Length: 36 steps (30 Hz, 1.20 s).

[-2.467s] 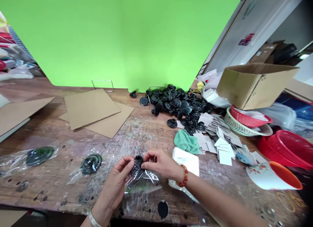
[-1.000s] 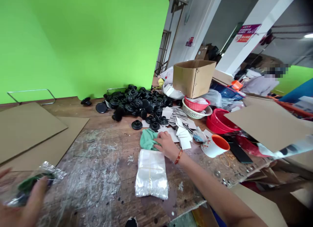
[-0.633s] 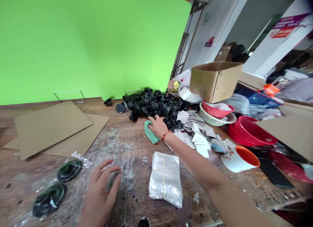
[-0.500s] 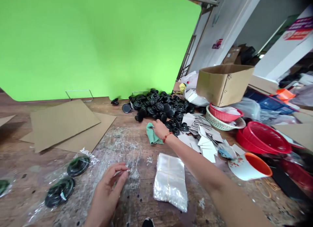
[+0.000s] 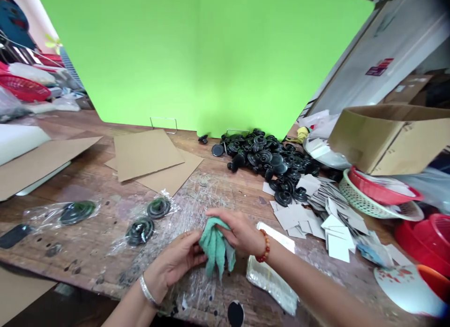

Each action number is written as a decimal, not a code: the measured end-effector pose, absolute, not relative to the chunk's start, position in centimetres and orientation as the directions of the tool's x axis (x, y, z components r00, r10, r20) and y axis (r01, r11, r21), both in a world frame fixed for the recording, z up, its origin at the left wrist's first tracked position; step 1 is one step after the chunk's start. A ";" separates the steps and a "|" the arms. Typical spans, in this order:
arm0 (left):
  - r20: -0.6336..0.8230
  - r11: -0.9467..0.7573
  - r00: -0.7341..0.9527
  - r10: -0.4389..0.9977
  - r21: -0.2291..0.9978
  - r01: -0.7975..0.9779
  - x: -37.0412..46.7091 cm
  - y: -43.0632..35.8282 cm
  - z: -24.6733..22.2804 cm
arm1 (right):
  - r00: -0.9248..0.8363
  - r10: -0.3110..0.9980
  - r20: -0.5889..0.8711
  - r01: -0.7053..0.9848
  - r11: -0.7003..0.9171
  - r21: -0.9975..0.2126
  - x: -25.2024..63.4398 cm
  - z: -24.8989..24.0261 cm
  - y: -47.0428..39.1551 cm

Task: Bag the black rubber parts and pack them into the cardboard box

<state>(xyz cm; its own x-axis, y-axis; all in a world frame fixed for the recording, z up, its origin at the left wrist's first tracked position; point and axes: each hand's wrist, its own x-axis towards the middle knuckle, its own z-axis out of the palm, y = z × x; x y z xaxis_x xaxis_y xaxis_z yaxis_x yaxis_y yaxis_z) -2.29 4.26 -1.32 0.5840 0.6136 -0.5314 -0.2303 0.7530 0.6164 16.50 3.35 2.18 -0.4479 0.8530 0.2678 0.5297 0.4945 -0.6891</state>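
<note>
One cloth (image 5: 213, 252), folds loose

I see the right hand (image 5: 242, 231) clamped on it over the desk (image 5: 246, 191); I'd gather the folds for control. The left hand (image 5: 177, 259) meets its edge, fingers curled; whether they grip I cannot tell. Folds hide anything inside; the right forearm (image 5: 305, 275) partly covers the bags (image 5: 269, 281).

No lettering, brand or number can be read. A small rectangular red-and-purple sign (image 5: 379, 67) is fixed to the pale grey-white wall (image 5: 362, 92) at the upper right, its characters too small and blurred to make out. Small dark marks (image 5: 408, 126) near the upper corner edge of the large open brown cardboard box (image 5: 362, 134) are likewise illegible, and whether they are print or just scuffs cannot be told.
</note>
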 end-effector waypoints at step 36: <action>0.283 -0.359 0.225 0.932 0.647 0.673 -7.0 7.5 -1.4 | 0.224 0.970 0.096 0.957 -0.200 -0.209 22.9 2.0 20.1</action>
